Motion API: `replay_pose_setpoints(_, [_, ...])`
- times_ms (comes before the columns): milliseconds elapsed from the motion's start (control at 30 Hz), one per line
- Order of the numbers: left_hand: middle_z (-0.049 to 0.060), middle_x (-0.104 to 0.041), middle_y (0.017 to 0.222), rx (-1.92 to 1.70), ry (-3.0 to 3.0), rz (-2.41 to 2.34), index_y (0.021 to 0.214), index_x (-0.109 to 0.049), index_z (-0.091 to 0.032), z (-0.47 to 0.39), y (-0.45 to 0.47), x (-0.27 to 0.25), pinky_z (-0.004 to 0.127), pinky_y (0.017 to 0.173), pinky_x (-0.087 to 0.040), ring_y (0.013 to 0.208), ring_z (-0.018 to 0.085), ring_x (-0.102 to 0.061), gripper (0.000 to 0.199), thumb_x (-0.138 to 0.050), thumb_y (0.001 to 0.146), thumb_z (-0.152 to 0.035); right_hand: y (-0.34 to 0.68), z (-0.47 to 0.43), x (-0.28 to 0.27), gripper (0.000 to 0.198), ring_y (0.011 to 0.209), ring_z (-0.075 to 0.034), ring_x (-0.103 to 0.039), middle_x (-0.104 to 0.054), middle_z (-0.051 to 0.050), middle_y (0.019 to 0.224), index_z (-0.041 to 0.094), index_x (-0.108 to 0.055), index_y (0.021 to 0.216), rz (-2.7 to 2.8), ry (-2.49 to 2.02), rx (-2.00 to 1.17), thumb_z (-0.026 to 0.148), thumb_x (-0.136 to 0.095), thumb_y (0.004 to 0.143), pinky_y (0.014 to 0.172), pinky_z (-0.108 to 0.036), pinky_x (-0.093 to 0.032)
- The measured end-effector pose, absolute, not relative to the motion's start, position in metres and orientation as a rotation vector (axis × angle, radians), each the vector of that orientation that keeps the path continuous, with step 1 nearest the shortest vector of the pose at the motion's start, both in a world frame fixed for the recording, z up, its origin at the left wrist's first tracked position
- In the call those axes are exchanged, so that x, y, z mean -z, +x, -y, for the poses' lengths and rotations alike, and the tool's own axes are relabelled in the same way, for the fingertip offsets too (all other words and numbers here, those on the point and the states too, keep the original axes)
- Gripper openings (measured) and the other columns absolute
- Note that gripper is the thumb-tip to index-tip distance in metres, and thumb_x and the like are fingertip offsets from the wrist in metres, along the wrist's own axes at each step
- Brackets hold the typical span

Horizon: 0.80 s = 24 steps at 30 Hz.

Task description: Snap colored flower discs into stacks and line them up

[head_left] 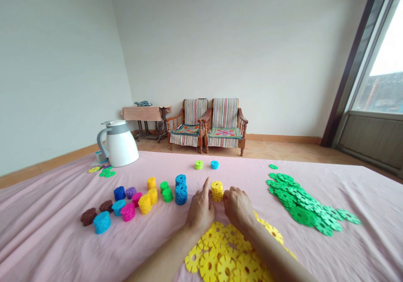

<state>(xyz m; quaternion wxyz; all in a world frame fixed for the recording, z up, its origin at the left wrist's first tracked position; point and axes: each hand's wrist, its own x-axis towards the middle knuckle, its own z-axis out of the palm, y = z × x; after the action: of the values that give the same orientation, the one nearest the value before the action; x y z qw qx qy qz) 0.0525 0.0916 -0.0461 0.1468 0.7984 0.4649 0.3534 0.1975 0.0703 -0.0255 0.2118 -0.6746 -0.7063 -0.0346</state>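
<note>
A short stack of yellow flower-shaped plastic discs stands upright on the pink cloth between my hands. At its left side is my left hand, open, with the index finger stretched forward and the thumb apart from it. My right hand is closed beside the stack's right side, its fingers curled in; whatever they may hold is hidden. Below my hands and partly under my forearms spreads a loose pile of yellow discs.
Left of my hands stand a tall blue stack and several stacks in other colours, including a magenta stack. Loose green discs lie at right. A white jug stands back left. Behind are two wooden chairs.
</note>
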Motion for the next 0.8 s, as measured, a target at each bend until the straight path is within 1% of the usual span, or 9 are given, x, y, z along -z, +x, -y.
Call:
replay_pose_setpoints(100, [0.008,-0.059,0.109,-1.084,2.258,-1.351,0.137,-0.021,-0.017,-0.092,0.052,0.047,0.032,0.090,-0.042,0.103,0.019,-0.053,0.076,-0.044,0.067,0.001,0.200,-0.072,0.025,0.024,0.075,-0.016,-0.057,-0.063,-0.008,0.079,0.017,-0.065,0.076,1.883,-1.903,0.006,0.012,-0.042,0.076,0.065,-0.025,-0.031])
replay_pose_setpoints(167, [0.009,-0.059,0.109,-1.153,2.237,-1.382,0.130,-0.032,-0.016,-0.091,0.050,0.045,0.032,0.091,-0.041,0.103,0.019,-0.053,0.066,-0.044,0.067,0.001,0.202,-0.073,0.025,0.027,0.073,-0.016,-0.057,-0.064,-0.008,0.079,0.018,-0.067,0.075,1.864,-1.905,-0.050,0.012,-0.040,0.076,0.064,-0.025,-0.032])
replay_pose_setpoints(267, [0.006,-0.059,0.102,-1.181,2.291,-1.382,0.109,-0.050,-0.017,-0.084,0.045,0.037,0.033,0.090,-0.041,0.100,0.019,-0.053,0.046,-0.045,0.067,0.001,0.206,-0.074,0.026,0.030,0.076,-0.014,-0.058,-0.064,-0.007,0.081,0.019,-0.069,0.075,1.894,-1.869,-0.119,0.011,-0.040,0.075,0.065,-0.022,-0.034])
replay_pose_setpoints(333, [0.004,-0.059,0.096,-1.134,2.356,-1.344,0.095,-0.055,-0.018,-0.074,0.039,0.030,0.034,0.088,-0.042,0.096,0.019,-0.053,0.036,-0.044,0.066,0.001,0.209,-0.073,0.026,0.031,0.078,-0.013,-0.059,-0.065,-0.006,0.082,0.020,-0.070,0.077,1.923,-1.835,-0.160,0.010,-0.041,0.074,0.066,-0.021,-0.035])
replay_pose_setpoints(367, [0.004,-0.059,0.093,-1.104,2.380,-1.317,0.090,-0.056,-0.019,-0.067,0.036,0.026,0.034,0.087,-0.042,0.095,0.019,-0.053,0.034,-0.044,0.065,0.001,0.211,-0.072,0.025,0.032,0.079,-0.013,-0.058,-0.065,-0.005,0.083,0.020,-0.070,0.078,1.936,-1.818,-0.176,0.010,-0.041,0.074,0.067,-0.020,-0.035])
replay_pose_setpoints(433, [0.003,-0.058,0.091,-1.066,2.396,-1.266,0.088,-0.057,-0.019,-0.053,0.030,0.021,0.033,0.084,-0.043,0.093,0.019,-0.053,0.033,-0.043,0.065,0.001,0.214,-0.070,0.024,0.033,0.082,-0.013,-0.058,-0.064,-0.005,0.085,0.021,-0.070,0.081,1.985,-1.765,-0.193,0.010,-0.040,0.075,0.069,-0.020,-0.036])
replay_pose_setpoints(567, [0.004,-0.058,0.090,-1.035,2.391,-1.229,0.087,-0.057,-0.019,-0.030,0.022,0.018,0.032,0.081,-0.043,0.091,0.019,-0.053,0.032,-0.042,0.068,0.001,0.221,-0.063,0.019,0.035,0.087,-0.014,-0.054,-0.063,-0.005,0.088,0.021,-0.068,0.087,2.189,-1.615,-0.130,0.006,-0.039,0.077,0.075,-0.022,-0.035])
replay_pose_setpoints(667, [0.004,-0.058,0.087,-1.000,2.390,-1.241,0.085,-0.057,-0.019,-0.026,0.019,0.020,0.031,0.078,-0.043,0.088,0.019,-0.053,0.029,-0.041,0.069,0.000,0.225,-0.058,0.016,0.035,0.091,-0.014,-0.050,-0.062,-0.004,0.092,0.022,-0.066,0.091,2.311,-1.518,-0.070,0.005,-0.038,0.077,0.078,-0.024,-0.032])
replay_pose_setpoints(800, [0.003,-0.057,0.084,-0.962,2.399,-1.259,0.080,-0.057,-0.019,-0.028,0.019,0.022,0.030,0.076,-0.042,0.086,0.019,-0.053,0.026,-0.041,0.070,0.000,0.227,-0.054,0.014,0.035,0.095,-0.015,-0.047,-0.061,-0.005,0.102,0.021,-0.062,0.099,2.388,-1.467,-0.066,0.006,-0.037,0.079,0.081,-0.026,-0.030])
